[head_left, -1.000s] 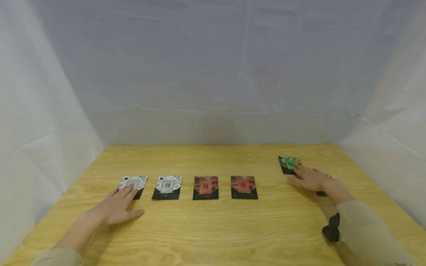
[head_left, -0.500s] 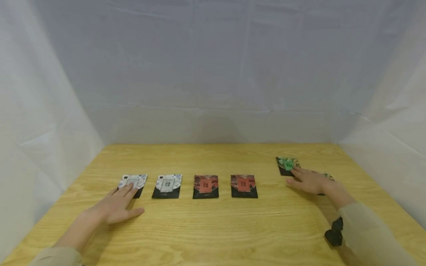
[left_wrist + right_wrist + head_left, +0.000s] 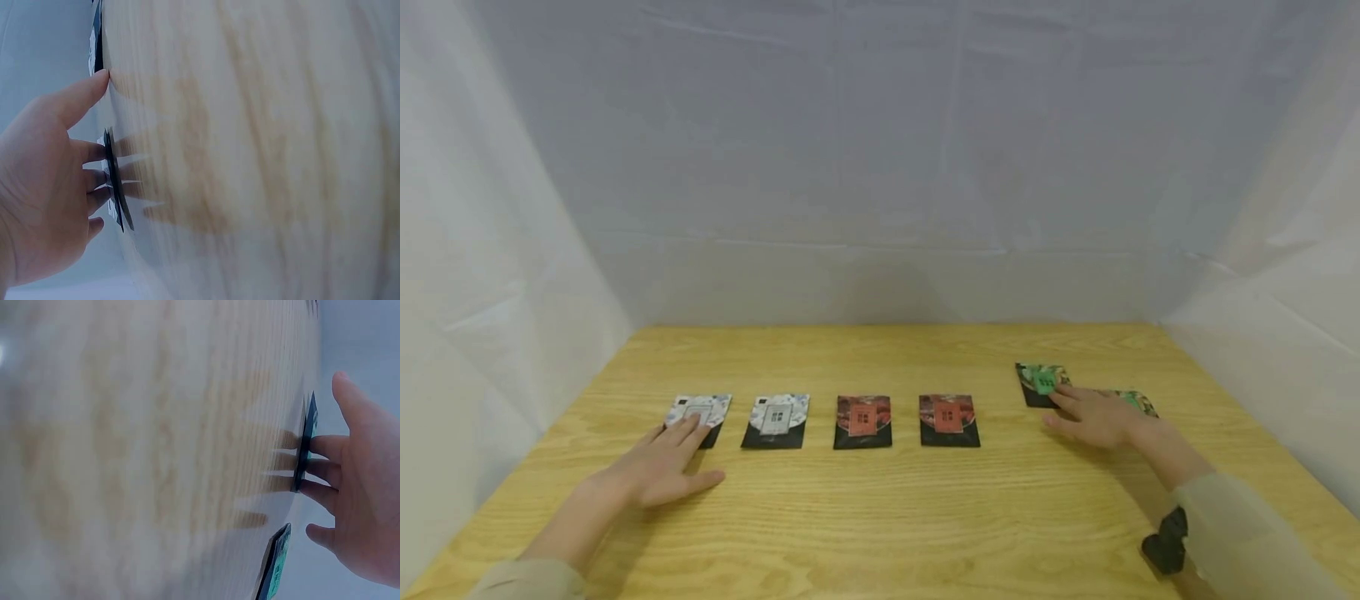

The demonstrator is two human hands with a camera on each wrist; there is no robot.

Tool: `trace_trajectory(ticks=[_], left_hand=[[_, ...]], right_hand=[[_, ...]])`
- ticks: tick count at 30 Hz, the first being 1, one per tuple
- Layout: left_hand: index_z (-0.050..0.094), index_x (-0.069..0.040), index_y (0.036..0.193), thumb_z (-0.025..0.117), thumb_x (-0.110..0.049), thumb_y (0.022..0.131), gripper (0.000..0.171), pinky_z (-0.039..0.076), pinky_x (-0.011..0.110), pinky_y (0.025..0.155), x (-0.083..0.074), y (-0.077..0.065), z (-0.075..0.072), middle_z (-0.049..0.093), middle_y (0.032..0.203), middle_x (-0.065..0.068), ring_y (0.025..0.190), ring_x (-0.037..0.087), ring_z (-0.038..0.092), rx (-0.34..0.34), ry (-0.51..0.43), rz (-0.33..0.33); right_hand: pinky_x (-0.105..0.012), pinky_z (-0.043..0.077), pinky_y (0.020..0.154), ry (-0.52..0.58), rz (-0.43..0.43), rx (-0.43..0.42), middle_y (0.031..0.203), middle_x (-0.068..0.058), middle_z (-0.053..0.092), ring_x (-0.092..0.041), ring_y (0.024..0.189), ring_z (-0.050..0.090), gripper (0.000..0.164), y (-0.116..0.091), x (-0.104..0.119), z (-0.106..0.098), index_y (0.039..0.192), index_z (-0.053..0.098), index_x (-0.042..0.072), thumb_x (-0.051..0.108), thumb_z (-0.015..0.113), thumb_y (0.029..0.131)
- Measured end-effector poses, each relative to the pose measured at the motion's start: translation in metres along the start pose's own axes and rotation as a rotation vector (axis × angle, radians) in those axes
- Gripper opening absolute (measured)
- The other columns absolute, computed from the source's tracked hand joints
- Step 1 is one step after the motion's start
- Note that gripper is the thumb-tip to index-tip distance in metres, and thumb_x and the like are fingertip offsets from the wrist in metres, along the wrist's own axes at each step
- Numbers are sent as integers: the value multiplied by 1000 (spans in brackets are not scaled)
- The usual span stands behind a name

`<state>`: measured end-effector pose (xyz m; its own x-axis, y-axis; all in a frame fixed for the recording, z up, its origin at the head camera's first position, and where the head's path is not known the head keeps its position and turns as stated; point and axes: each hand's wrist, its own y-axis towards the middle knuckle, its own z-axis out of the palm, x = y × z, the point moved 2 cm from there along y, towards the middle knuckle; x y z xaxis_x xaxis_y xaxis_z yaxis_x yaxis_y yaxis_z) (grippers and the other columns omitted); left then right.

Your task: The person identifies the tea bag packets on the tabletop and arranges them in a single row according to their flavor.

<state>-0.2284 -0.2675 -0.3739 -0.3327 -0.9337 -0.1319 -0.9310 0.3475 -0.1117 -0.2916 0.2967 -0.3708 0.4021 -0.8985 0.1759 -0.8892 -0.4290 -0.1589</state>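
My left hand (image 3: 658,467) lies spread with its fingertips on the leftmost white-and-black packet (image 3: 715,410), covering its lower left part. In the left wrist view that packet (image 3: 112,178) appears edge-on beneath the fingers. On the right, my right hand (image 3: 1097,415) touches a green-and-black packet (image 3: 1037,385) with outstretched fingertips. The right wrist view shows the fingers against this packet (image 3: 306,447), the thumb held apart from it. A second green packet (image 3: 1138,402) lies partly hidden behind the right hand; its green face (image 3: 278,565) also shows below the little finger in the right wrist view.
Between the hands a second white packet (image 3: 777,421), a red packet (image 3: 863,422) and another red packet (image 3: 949,420) lie flat in a row on the wooden table (image 3: 880,517). Pale sheeting (image 3: 880,167) encloses the table's back and sides. A black object (image 3: 1167,542) sits at the right wrist.
The right hand has drawn the green packet a little nearer and leftward across the table. More of the second green packet shows behind that hand. The left hand has stayed put.
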Motion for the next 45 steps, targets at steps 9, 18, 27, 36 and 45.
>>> trace_trajectory(ticks=[9, 18, 27, 36, 45], left_hand=[[34, 16, 134, 49, -56, 88, 87, 13, 64, 103, 0, 0, -1, 23, 141, 38, 129, 51, 22, -7, -11, -1], [34, 16, 134, 49, -57, 88, 88, 14, 64, 103, 1, 2, -1, 23, 141, 38, 129, 52, 22, -10, -9, -2], [35, 15, 134, 48, -57, 88, 87, 15, 65, 103, 1, 1, 1, 24, 140, 38, 128, 52, 24, 12, 0, -1], [35, 16, 134, 49, -57, 89, 86, 15, 65, 103, 1, 1, 2, 24, 140, 38, 128, 52, 24, 8, 1, -3], [35, 16, 134, 49, -56, 89, 86, 15, 65, 103, 1, 1, 2, 24, 140, 39, 128, 52, 24, -4, 1, 5]], right_hand=[[-69, 17, 99, -22, -26, -2, 146, -28, 25, -48, 130, 26, 75, -8, 10, 3, 141, 34, -3, 56, 35, 95], [-68, 20, 99, -91, -70, -31, 144, -26, 31, -46, 129, 30, 75, -16, 23, 5, 139, 39, -3, 56, 39, 93], [-66, 22, 99, -72, -84, 26, 144, -25, 32, -45, 129, 31, 75, -24, 35, 13, 139, 39, -1, 58, 37, 93], [-66, 19, 101, -57, -99, 45, 146, -22, 29, -43, 131, 29, 75, -29, 44, 12, 141, 38, 1, 58, 37, 93], [-64, 24, 100, -130, -114, 22, 145, -21, 33, -41, 129, 34, 78, -32, 51, 12, 139, 41, 1, 62, 36, 91]])
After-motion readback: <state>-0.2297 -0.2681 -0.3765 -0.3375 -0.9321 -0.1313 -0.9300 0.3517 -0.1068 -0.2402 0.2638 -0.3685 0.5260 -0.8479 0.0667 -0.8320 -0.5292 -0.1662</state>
